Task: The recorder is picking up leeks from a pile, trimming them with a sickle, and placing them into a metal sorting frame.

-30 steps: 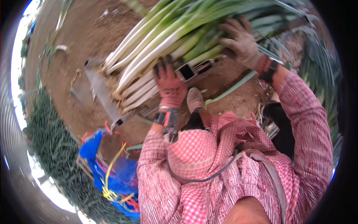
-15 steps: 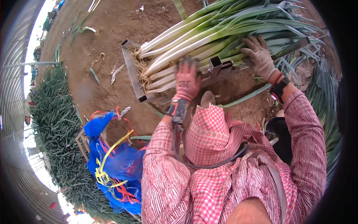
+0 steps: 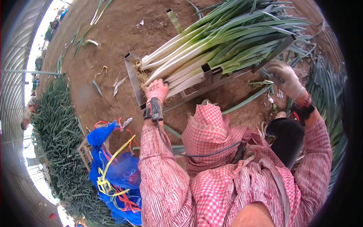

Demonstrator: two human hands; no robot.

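A thick bundle of leeks (image 3: 211, 49) lies in a metal frame (image 3: 135, 81), white root ends to the left and green leaves to the right. My left hand (image 3: 157, 90), in a pinkish glove, is closed over the root ends of the nearest leeks, its fingers bent over the white stalks. My right hand (image 3: 288, 80), in a pale glove, is off the bundle beyond the frame's near right bar. Its fingers are slightly blurred but look apart, half bent, with nothing visible held in them.
Blue netting (image 3: 117, 166) with yellow and red ties (image 3: 107, 185) hangs at my lower left. A long heap of leeks (image 3: 56, 140) runs along the left, and more leek leaves (image 3: 327, 98) lie at the right. Upright metal posts (image 3: 207, 73) stick up from the frame.
My left hand has slid left along the stalks to the root ends, its fingers now bent. My right hand has come off the leaves and moved right and nearer to me.
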